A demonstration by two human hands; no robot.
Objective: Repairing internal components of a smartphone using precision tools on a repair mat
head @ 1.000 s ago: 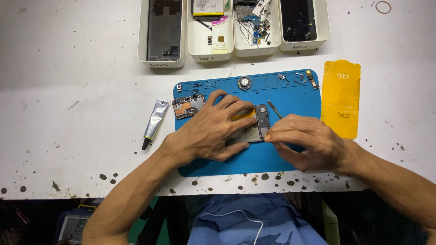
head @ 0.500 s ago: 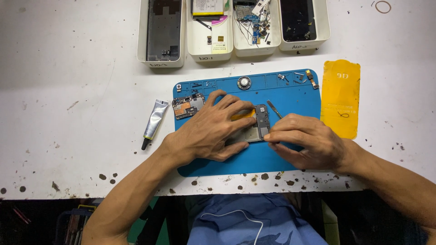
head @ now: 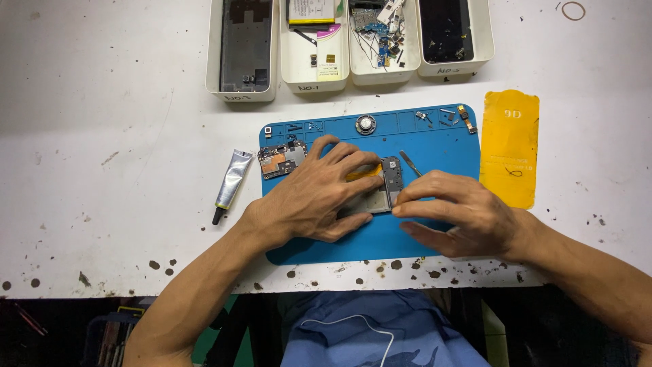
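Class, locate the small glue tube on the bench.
In the head view the glue tube lies on the white table, just left of the blue mat, beside the left hand.

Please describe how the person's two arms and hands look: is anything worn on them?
Both the left hand and the right hand are bare: no gloves, and no rings, watch or wristband in view. Both forearms are uncovered as far as the picture shows, with no sleeves visible. No markings can be made out on them.

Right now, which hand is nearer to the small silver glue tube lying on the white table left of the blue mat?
Left. The left hand rests on the blue mat, just right of the small silver glue tube; the right hand sits farther right, beyond the left hand.
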